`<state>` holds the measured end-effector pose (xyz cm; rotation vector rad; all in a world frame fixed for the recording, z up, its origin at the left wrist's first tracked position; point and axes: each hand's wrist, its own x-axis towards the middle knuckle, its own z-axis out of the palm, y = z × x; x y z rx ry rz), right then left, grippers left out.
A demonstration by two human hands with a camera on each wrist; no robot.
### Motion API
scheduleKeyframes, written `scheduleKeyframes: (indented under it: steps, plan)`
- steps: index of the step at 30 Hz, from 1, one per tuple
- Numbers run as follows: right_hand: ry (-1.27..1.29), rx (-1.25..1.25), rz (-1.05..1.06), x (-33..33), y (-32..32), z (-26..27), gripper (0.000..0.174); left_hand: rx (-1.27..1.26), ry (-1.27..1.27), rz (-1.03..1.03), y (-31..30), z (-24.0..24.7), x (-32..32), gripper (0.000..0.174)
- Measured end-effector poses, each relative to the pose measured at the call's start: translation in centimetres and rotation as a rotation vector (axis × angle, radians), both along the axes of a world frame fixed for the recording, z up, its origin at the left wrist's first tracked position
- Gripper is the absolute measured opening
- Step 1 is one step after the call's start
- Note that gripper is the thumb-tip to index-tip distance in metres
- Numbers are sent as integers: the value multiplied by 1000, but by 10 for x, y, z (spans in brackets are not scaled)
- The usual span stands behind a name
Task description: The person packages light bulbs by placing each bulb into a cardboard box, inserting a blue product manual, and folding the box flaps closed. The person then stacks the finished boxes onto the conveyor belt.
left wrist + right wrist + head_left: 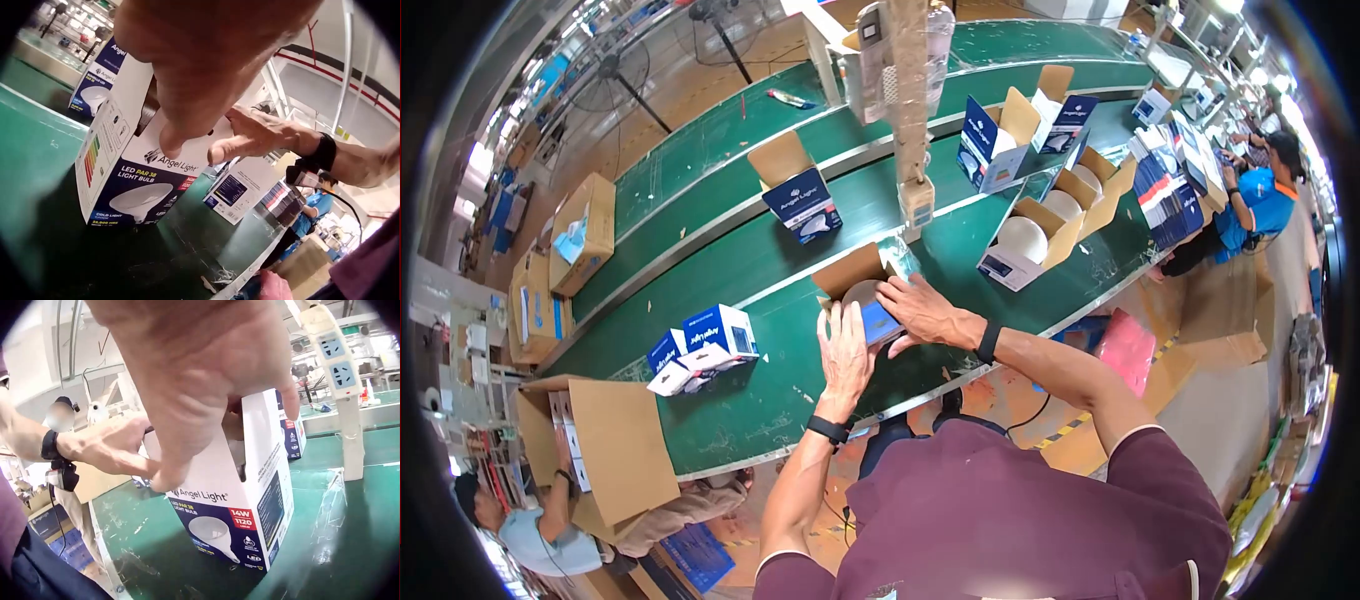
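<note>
A light bulb box (881,324), white and dark blue with "Angel Light" print, stands upright on the green worktop in front of the person. Its brown inner flap is raised, and a round bulb face (864,293) shows in the opening. The left hand (846,358) holds the box from the left, thumb against the printed front of the box (142,192) and fingers over the top edge. From the other side the right hand (927,312) grips the top; its thumb presses the front panel of the box (226,520) in the right wrist view.
To the right are open boxes with white bulbs (1022,240). Another open box (802,205) stands behind; closed boxes (720,333) lie left. A taped post (912,110) carries a socket strip. A large carton (625,445) is at the left front. Two people work nearby.
</note>
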<state>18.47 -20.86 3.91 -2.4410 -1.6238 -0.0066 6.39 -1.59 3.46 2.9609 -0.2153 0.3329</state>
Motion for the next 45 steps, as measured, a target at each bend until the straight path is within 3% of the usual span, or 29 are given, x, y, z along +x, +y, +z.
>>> scheduleKeyframes:
  steps: [1,4,5,8,9,11,14,15,17,20,22,25,26,28,31,33,35,36,37,38,40,42,45]
  plan:
    - [-13,-36,12,1,0,0,70,-94,2,42,1,-3,-4,77]
    - [39,54,104,7,6,-16,61,-67,-41,40,3,-16,-9,58]
    - [46,94,107,7,6,-22,40,-110,-23,62,1,-20,-11,51]
    - [82,-192,150,6,7,-18,26,-176,54,88,-13,-20,-11,34]
    - [65,-67,172,5,5,-18,13,-149,92,75,-13,-19,-10,30]
    - [53,-92,178,2,3,-30,13,-78,114,67,-13,-20,-7,17]
    - [-49,-37,110,-14,5,-28,15,150,390,48,-22,2,2,11]
    - [-11,17,103,-15,7,-25,14,42,186,22,-16,-9,0,18]
    - [77,-111,99,-8,6,-23,12,-95,189,83,-16,-18,-5,21]
    - [83,-196,174,-1,2,-26,17,-261,69,-9,-8,-38,-20,9]
    - [177,-63,137,-8,-9,-8,20,-339,71,14,-5,-39,-20,8]
    - [499,652,36,-3,-25,18,33,-261,141,2,-3,-23,-15,5]
    - [450,602,-222,5,-38,-3,50,-302,31,5,-5,-16,-17,5]
    - [943,799,-439,11,-28,-28,67,-374,-182,-1,-11,-2,-22,5]
    - [1343,520,-430,19,-6,-43,80,-525,-206,-76,-5,-20,-27,7]
    - [1088,624,-280,18,17,-66,79,-535,-281,-125,2,-27,-27,7]
    - [1227,587,-282,19,27,-87,67,-520,-263,-143,17,-23,-22,9]
    - [1478,531,-377,11,28,-66,57,-515,-251,-187,20,-19,-20,8]
    - [1474,530,-365,13,25,-91,51,-535,-217,-239,26,-22,-17,15]
    - [1380,528,-286,13,22,-82,55,-586,-140,-288,34,-20,-14,23]
    - [1297,619,-373,4,30,-60,62,-552,-57,-323,47,-15,-6,44]
    - [1219,599,-454,-1,31,-83,69,-764,26,-229,45,-25,-4,61]
    - [1211,605,-520,-13,31,-75,71,-738,109,-376,57,-41,6,65]
